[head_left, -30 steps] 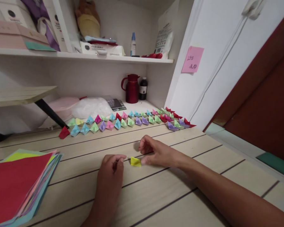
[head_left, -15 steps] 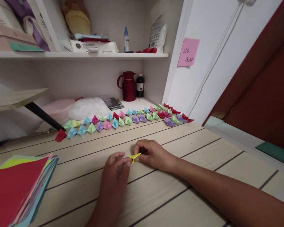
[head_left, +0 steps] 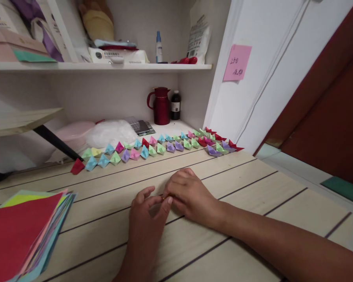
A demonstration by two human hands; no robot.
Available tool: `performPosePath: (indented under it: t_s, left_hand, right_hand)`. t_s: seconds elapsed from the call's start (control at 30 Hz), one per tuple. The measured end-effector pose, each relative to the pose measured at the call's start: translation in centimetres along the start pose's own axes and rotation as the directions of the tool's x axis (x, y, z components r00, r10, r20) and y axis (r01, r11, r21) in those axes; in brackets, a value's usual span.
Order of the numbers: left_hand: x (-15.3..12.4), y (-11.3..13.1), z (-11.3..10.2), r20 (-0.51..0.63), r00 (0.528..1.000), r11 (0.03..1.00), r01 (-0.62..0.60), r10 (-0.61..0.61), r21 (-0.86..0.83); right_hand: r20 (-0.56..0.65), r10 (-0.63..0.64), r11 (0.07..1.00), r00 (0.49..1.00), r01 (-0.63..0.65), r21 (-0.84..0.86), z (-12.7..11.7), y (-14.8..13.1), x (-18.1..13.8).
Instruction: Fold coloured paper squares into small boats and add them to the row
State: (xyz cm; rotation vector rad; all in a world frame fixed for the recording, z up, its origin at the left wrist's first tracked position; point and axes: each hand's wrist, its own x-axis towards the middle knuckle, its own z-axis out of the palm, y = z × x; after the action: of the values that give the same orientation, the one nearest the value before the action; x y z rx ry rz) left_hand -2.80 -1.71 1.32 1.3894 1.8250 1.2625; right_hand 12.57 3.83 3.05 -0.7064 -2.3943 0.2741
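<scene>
A person's left hand [head_left: 147,219] and right hand [head_left: 192,196] meet over a pale surface [head_left: 94,227] crossed by dark lines, the fingers of both drawn narrow in a pinch on one small folded yellow paper. The piece, in plain view half a second earlier, is now hidden where the fingertips come together.

To the left lies one stack of coloured sheets [head_left: 20,231], a red one on top; the edges overlap too closely to count.

Beyond the hands, at least thirty folded paper boats [head_left: 144,152] line the far edge in rough rows, the farthest too crowded for an exact tally. One at the left end is red and one behind it yellow; four sit close together at the right front: two purple, one light green, one red.

Behind them rest one white plastic bundle [head_left: 113,133], one dark red jug [head_left: 161,109] and, just beside it, one dark bottle [head_left: 175,106] with a white label. A single pink note [head_left: 237,62], handwritten, hangs at right. On the white shelf [head_left: 120,67] above stand one blue-capped bottle [head_left: 159,51] and one printed white bag [head_left: 197,45].
</scene>
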Motion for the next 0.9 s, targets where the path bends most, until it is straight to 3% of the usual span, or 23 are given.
performPosePath:
  t_s: [0.3,0.5,0.63,0.9]
  left_hand:
    - [0.2,-0.2,-0.2,0.018,1.0,0.992,0.009,-0.007,-0.123]
    - [0.3,-1.1,0.2,0.101,0.988,0.989,-0.127,0.12,0.069]
    - [0.3,-1.3,0.4,0.088,0.986,0.972,-0.154,0.14,0.176]
    - [0.2,-1.2,0.5,0.097,0.983,0.942,-0.18,0.158,0.282]
  right_hand:
    - [0.041,0.089,0.968,0.995,-0.096,0.231,0.3,0.9,0.2]
    - [0.109,0.071,0.942,0.991,-0.103,0.32,1.1,1.5,0.2]
    - [0.149,0.117,0.92,0.982,-0.164,0.355,1.2,1.6,-0.2]
    - [0.32,0.244,0.951,0.916,-0.29,0.104,-1.6,2.6,-0.4]
